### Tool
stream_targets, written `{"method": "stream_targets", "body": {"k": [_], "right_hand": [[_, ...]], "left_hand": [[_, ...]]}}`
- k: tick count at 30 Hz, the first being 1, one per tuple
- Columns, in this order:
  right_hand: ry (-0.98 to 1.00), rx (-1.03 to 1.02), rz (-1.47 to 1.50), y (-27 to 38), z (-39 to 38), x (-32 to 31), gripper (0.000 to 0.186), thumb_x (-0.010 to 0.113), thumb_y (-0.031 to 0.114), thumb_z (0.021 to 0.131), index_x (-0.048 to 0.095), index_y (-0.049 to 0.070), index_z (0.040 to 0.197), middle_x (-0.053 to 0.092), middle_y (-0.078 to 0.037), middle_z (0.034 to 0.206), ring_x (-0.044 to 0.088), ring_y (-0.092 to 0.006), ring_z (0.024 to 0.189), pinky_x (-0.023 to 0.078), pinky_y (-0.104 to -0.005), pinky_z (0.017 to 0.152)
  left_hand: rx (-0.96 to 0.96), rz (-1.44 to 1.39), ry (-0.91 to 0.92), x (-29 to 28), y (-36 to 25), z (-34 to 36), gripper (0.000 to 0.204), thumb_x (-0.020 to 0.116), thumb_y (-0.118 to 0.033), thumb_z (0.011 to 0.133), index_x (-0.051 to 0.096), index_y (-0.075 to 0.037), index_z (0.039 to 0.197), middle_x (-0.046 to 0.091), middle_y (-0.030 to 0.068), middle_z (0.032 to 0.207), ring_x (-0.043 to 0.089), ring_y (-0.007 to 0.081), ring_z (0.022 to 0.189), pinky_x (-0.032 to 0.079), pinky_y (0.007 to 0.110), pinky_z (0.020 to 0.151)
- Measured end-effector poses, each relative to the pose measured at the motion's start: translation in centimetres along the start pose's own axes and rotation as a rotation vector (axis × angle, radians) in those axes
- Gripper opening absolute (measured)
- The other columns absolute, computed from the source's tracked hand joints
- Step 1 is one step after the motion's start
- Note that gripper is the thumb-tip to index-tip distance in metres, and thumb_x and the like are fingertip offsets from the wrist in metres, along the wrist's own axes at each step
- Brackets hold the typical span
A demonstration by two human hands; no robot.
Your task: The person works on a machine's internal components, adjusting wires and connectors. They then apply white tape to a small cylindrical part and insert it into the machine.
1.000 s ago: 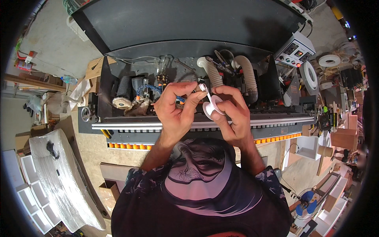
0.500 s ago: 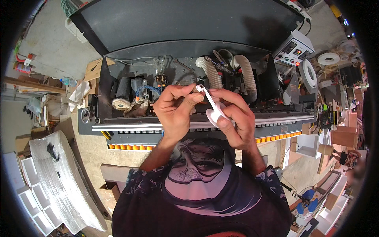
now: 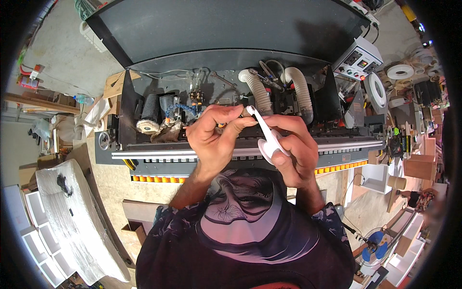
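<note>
Closest to the cam: both hands are up in front of the chest, over the front edge of the big grey edge-banding type machine (image 3: 231, 53). Right hand (image 3: 293, 149) has its fingers wrapped and clamped on a white plastic squeeze bottle w/ a long thin nozzle (image 3: 269, 139). The bulb sits in the palm and the nozzle angles up-left. Left hand (image 3: 216, 137) has thumb + forefinger pinched together right at the nozzle tip, approx where a small dark piece sits, but I can't tell what it is or if it's actually gripped. Looks to me like the left steadies the tip while the right keeps the bottle aimed, prob why both are held so tight together. 1 bottle, 2 hands, no one else's hands around.

Just past them, along the front edge of the machine: 1 silver guide rail (image 3: 159, 154) w/ a row of orange rollers (image 3: 159, 179) under it.

Further in, open machine bay: 2 white ribbed hoses (image 3: 260, 94) curving down side by side, 1 fuzzy off-white buffing wheel (image 3: 144, 126) at the left end, 1 blue segmented coolant-type line (image 3: 180, 108).

Far right corner: 1 white control box (image 3: 358, 60), and beyond it 2 rolls of white edge tape (image 3: 378, 89).
</note>
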State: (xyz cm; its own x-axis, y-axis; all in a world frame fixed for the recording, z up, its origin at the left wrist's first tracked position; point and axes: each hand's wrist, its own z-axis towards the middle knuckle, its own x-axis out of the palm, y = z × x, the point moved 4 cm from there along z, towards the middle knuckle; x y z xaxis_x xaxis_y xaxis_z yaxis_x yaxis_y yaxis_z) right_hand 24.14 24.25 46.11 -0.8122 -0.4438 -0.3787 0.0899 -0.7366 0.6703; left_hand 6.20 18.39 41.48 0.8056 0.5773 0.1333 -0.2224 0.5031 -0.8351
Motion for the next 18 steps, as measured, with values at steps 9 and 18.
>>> {"method": "stream_targets", "body": {"k": [9, 18], "right_hand": [[0.033, -0.052, -0.083, 0.6, 0.0, -0.5, 0.024, 0.078, 0.012, 0.082, 0.058, 0.001, 0.089, 0.067, -0.023, 0.127, 0.064, -0.0321, 0.099, 0.052, -0.0405, 0.084], [0.025, -0.009, -0.037, 1.0, 0.1, -0.2, 0.023, 0.079, 0.014, 0.086, 0.06, 0.001, 0.09, 0.066, -0.024, 0.127, 0.065, -0.0304, 0.099, 0.055, -0.0383, 0.082]], "left_hand": [[0.133, 0.164, 0.025, 0.3, -1.1, 0.3, 0.023, 0.086, 0.008, 0.081, 0.076, 0.0, 0.1, 0.078, 0.0122, 0.094, 0.073, 0.0155, 0.083, 0.057, 0.028, 0.072], [0.162, 0.321, 0.072, 0.4, -2.0, 0.4, 0.023, 0.088, 0.005, 0.077, 0.077, 0.0, 0.097, 0.079, 0.0137, 0.094, 0.073, 0.0197, 0.084, 0.057, 0.031, 0.075]]}}
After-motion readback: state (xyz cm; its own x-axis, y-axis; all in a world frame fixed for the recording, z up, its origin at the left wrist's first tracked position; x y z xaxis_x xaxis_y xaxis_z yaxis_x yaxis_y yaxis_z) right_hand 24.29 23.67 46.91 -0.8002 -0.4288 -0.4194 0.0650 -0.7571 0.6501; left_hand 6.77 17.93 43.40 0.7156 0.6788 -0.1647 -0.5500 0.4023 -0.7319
